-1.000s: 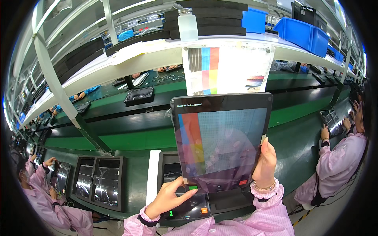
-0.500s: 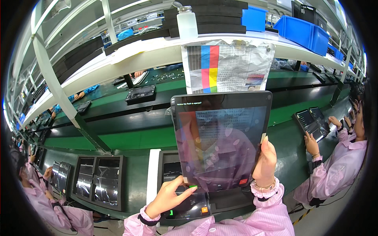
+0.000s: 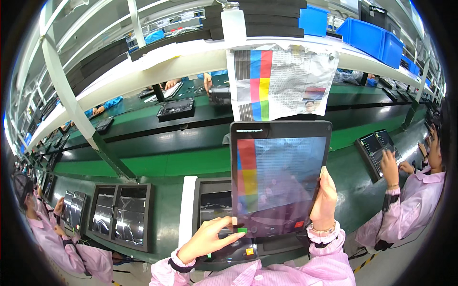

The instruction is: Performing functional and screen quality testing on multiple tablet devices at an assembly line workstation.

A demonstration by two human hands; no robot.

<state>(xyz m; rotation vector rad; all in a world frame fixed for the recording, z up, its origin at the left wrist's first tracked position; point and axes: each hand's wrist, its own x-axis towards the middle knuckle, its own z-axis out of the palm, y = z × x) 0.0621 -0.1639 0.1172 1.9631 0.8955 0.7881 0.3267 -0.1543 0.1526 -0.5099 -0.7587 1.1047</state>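
A dark tablet (image 3: pixel 281 181) stands nearly upright in front of me, its lit screen showing a camera picture of the color chart, with a green button at lower left and a red one at lower right. My right hand (image 3: pixel 325 202) grips its right edge. At the lower left corner, my left hand (image 3: pixel 210 240) pinches the edge, the thumb beside the green button. Behind the tablet's top hangs a creased paper test chart (image 3: pixel 285 83) with color blocks and print. Below, a black foam tray (image 3: pixel 204 188) holding another lit tablet (image 3: pixel 234 252) is partly hidden.
A second tray with two dark screens (image 3: pixel 118 217) lies left on the green bench. Co-workers in pink sit at both sides, the right one with a hand (image 3: pixel 390 169) over a tray. Above are a white shelf (image 3: pixel 191 59), a bottle (image 3: pixel 233 24) and blue bins (image 3: pixel 369 40).
The tablet has shifted right and turned more upright, and its screen picture is brighter. My left hand moved along with it. The right co-worker's hand has risen over their tray.
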